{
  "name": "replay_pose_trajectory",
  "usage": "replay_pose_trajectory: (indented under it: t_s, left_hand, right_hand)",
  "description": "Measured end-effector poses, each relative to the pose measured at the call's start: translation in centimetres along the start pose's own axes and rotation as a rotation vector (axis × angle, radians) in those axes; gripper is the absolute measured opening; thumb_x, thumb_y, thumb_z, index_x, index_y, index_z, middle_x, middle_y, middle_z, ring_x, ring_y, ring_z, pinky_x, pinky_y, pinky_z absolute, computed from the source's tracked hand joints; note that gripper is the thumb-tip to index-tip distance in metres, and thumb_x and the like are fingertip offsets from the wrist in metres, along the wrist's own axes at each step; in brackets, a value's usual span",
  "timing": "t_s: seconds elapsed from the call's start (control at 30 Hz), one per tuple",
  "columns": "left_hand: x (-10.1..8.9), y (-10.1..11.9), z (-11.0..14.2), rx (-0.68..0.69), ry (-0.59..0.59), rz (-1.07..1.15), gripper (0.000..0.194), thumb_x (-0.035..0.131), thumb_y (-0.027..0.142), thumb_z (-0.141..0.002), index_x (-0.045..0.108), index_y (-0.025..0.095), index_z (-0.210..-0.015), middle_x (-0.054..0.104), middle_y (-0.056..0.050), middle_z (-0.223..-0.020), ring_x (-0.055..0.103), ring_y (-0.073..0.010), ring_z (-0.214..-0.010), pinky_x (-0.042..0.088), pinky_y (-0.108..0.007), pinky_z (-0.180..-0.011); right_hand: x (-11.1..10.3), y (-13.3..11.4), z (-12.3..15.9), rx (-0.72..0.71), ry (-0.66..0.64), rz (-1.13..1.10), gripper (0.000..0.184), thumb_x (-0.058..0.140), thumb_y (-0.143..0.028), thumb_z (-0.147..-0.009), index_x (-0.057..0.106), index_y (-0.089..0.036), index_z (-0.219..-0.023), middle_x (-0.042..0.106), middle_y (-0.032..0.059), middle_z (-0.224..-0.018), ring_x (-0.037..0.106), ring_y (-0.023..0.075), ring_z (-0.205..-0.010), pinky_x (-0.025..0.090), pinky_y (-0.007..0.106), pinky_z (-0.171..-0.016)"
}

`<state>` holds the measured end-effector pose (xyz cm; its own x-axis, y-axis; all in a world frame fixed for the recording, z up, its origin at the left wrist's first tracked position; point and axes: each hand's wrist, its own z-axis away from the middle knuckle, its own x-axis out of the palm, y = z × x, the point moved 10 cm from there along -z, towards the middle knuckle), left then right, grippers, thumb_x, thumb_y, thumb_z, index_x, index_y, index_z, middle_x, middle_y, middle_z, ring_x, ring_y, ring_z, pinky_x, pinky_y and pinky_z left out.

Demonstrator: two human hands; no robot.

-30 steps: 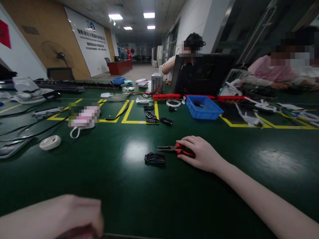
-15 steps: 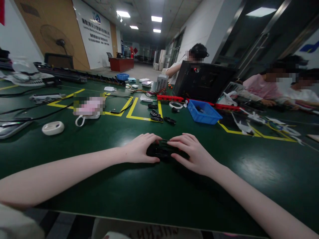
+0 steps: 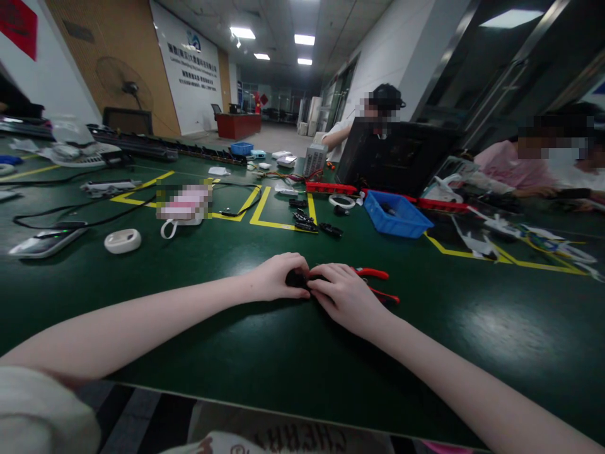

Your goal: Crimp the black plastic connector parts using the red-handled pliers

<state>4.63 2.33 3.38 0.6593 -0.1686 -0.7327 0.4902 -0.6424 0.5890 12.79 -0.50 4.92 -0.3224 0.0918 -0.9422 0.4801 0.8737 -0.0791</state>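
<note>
Left hand (image 3: 276, 277) — grip half-curled — holds black part (image 3: 295, 279) between thumb and fingers; right hand (image 3: 347, 296) alongside, grip unclear.

head view | faces forward, down | hands (image 3: 273, 276) near, mid-view (red desk (image 3: 239, 126) far)

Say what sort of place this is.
Likely an office space used as a workshop: a green worktable marked with yellow tape, red-handled pliers on it, and a large lettered wall sign behind.

Pliers (image 3: 374, 273) seemingly behind right hand (image 3: 346, 297)
</note>
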Motion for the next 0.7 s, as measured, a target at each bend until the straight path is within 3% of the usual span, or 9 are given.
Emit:
replay_pose_trajectory:
  t_s: [0.4, 0.7]
  left_hand:
    - [0.5, 0.8, 0.4, 0.079, -0.053, 0.034, 0.018, 0.071, 0.032, -0.088, 0.061, 0.018, -0.095, 0.059, -0.005, -0.106, 0.061, -0.0212, -0.099, 0.052, -0.035, -0.088]
    - [0.6, 1.4, 0.6, 0.076, -0.075, -0.041, 0.016, 0.067, 0.029, -0.091, 0.059, 0.019, -0.100, 0.056, -0.006, -0.111, 0.060, -0.0219, -0.103, 0.052, -0.036, -0.091]
  right_hand:
    - [-0.3, 0.3, 0.6, 0.087, 0.064, -0.080, 0.008, 0.058, -0.016, -0.090, 0.064, -0.021, -0.089, 0.067, 0.0068, -0.101, 0.060, 0.0244, -0.101, 0.044, 0.042, -0.092]
    - [-0.1, 0.2, 0.7, 0.098, 0.071, -0.113, 0.010, 0.056, -0.017, -0.089, 0.063, -0.020, -0.095, 0.061, 0.0096, -0.106, 0.056, 0.0262, -0.101, 0.045, 0.044, -0.091]
